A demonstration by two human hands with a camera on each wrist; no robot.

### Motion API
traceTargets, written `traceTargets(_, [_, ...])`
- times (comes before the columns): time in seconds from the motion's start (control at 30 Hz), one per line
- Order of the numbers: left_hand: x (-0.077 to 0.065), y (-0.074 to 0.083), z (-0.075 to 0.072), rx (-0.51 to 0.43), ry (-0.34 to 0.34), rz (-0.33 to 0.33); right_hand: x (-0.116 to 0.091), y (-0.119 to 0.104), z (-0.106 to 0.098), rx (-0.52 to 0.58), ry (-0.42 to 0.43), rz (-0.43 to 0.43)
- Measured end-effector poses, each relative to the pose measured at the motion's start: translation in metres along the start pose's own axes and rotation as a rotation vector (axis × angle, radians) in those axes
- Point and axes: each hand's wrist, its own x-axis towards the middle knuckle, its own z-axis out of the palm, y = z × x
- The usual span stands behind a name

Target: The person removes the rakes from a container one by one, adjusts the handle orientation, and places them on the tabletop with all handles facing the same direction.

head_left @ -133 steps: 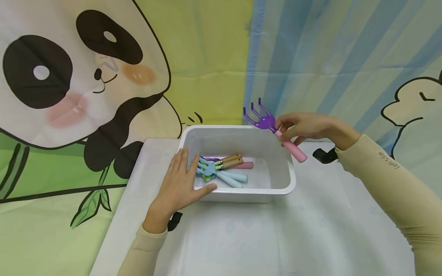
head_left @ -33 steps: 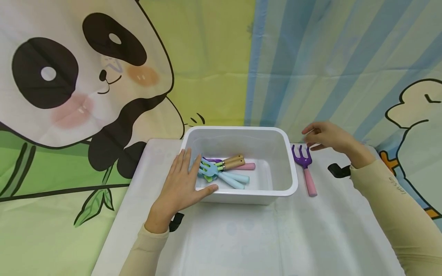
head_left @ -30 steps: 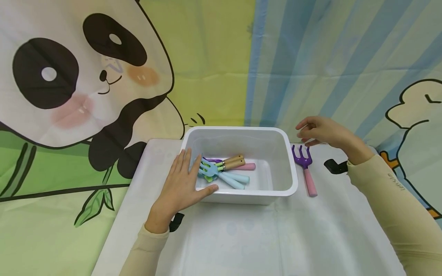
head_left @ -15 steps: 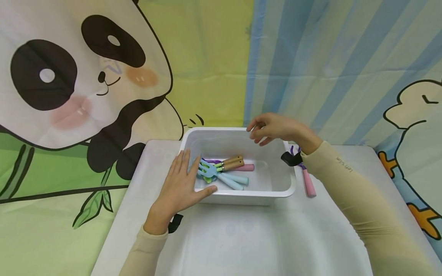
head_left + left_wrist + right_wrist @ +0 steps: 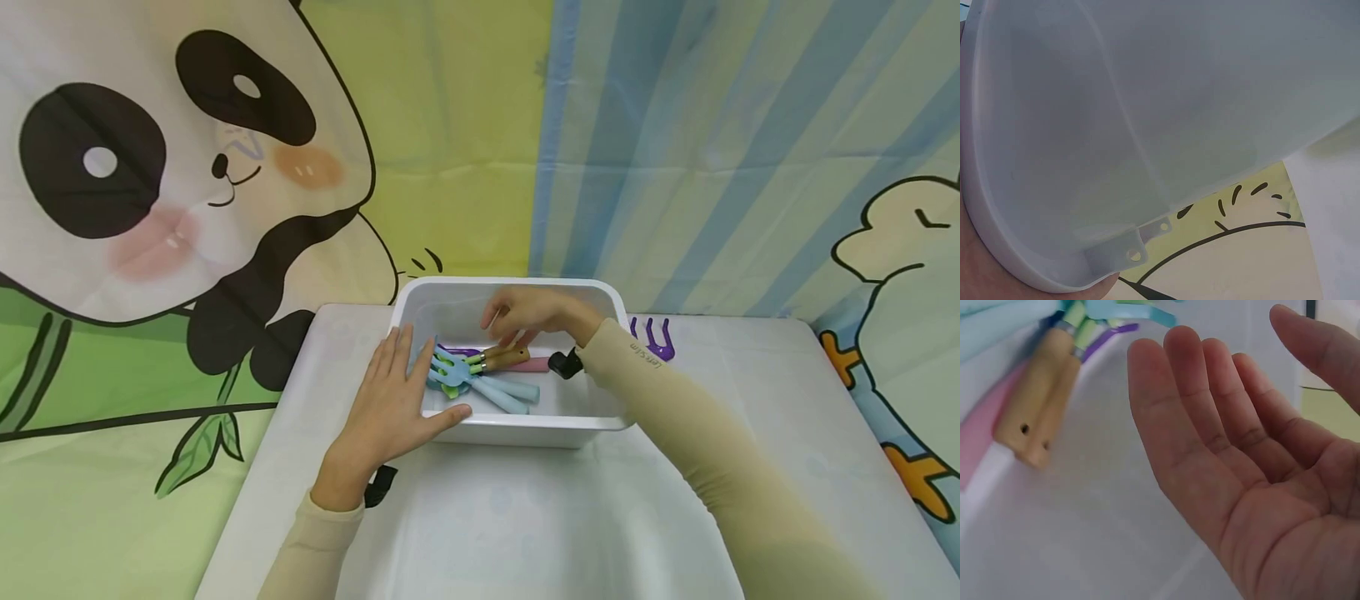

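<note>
My left hand rests with spread fingers on the left end of a white plastic bin, thumb along the front rim. Inside the bin, my right hand hovers just above two wooden-handled tools; the right wrist view shows its fingers apart from them, holding nothing. Beside these lie a light blue hand fork, light blue handles, and a pink handle. My left fingers partly cover the tool heads. On the table right of the bin lies a purple hand fork, its pink handle hidden behind my right sleeve.
The bin stands on a white-covered table near its back edge. A printed cloth with a panda hangs close behind. The bin's right wall rises beside my right forearm. Black straps sit at both wrists.
My right hand laid the purple hand fork with the pink handle on the table right of the bin, released it, then moved left and down into the bin. My left hand stayed put.
</note>
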Motion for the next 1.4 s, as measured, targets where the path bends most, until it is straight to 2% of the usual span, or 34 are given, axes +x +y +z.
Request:
traceTargets(0.2, [0.000, -0.001, 0.001, 0.006, 0.007, -0.001, 0.025, 0.010, 0.015, -0.050, -0.094, 0.007])
traceTargets(0.33, [0.000, -0.002, 0.002, 0.001, 0.005, 0.002, 0.034, 0.015, 0.021, -0.073, -0.146, 0.058])
traceTargets(0.6, [0.001, -0.002, 0.002, 0.003, 0.005, 0.001, 0.043, 0.028, 0.030, -0.095, -0.174, 0.128])
traceTargets(1.03, [0.002, -0.003, 0.002, 0.004, 0.024, 0.008, 0.055, 0.048, 0.047, -0.119, -0.184, 0.141])
traceTargets(1.2, [0.001, -0.003, 0.002, -0.002, 0.029, 0.012, 0.058, 0.052, 0.055, -0.101, -0.223, 0.182])
traceTargets(1.4, [0.002, -0.002, 0.003, -0.004, 0.035, 0.017, 0.059, 0.056, 0.063, -0.066, -0.221, 0.195])
